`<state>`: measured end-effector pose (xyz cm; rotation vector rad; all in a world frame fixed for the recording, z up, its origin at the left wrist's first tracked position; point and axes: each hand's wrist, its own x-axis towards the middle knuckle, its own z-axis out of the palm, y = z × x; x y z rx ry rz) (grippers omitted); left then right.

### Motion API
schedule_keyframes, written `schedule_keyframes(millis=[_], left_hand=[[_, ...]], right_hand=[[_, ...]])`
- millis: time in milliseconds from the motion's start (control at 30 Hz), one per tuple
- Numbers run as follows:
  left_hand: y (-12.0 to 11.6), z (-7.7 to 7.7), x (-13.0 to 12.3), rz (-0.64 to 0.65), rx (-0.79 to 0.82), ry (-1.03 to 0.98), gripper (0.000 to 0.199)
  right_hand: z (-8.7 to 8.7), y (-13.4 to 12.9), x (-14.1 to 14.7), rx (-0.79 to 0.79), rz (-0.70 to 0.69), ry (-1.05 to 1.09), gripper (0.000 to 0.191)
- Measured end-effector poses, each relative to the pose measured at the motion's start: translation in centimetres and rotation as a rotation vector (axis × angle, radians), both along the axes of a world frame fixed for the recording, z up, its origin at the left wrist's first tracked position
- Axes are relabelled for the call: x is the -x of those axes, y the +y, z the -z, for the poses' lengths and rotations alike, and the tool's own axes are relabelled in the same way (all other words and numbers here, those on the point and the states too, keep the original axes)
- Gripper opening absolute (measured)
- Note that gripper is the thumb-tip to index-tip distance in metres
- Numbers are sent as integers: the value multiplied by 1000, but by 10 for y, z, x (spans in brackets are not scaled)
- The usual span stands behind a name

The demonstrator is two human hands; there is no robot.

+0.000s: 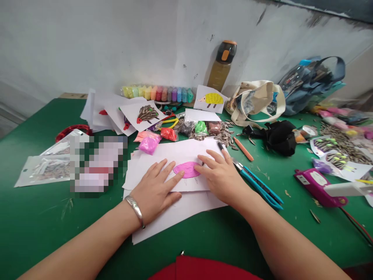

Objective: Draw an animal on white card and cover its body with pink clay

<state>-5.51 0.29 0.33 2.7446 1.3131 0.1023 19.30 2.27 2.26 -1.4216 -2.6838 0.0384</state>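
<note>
A flattened oval of pink modelling clay (187,170) lies on a sheet of white paper (163,154), with thin drawn legs below it. My left hand (157,188), with a silver bangle on its wrist, rests flat on the paper, fingers spread, its fingertips at the clay's left edge. From the right, my right hand (220,175) lies with fingers apart, a fingertip touching the clay's right end. More white sheets (157,229) are stacked underneath. Just behind the paper sits a bag of pink clay (149,143). A black pen (220,145) is partly hidden behind my right fingers.
Blue-handled scissors (262,190) and an orange stick (243,149) lie right of the paper. Sunflower seeds (224,134), clay bags and finished seed pictures (147,114) spread behind it. A bottle (222,64), tote bag (256,103) and magenta glue gun (317,186) stand farther out.
</note>
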Motion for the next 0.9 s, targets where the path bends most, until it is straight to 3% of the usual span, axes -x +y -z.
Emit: schedule_keyframes(millis=[400, 667, 900], left_hand=[[0, 1, 0, 1, -1, -21, 52], [0, 3, 1, 6, -24, -31, 51], [-1, 3, 1, 4, -28, -48, 50]], right_hand=[[-4, -4, 1, 45, -64, -3, 49], [7, -2, 4, -50, -91, 107, 46], [16, -1, 10, -38, -112, 93, 40]])
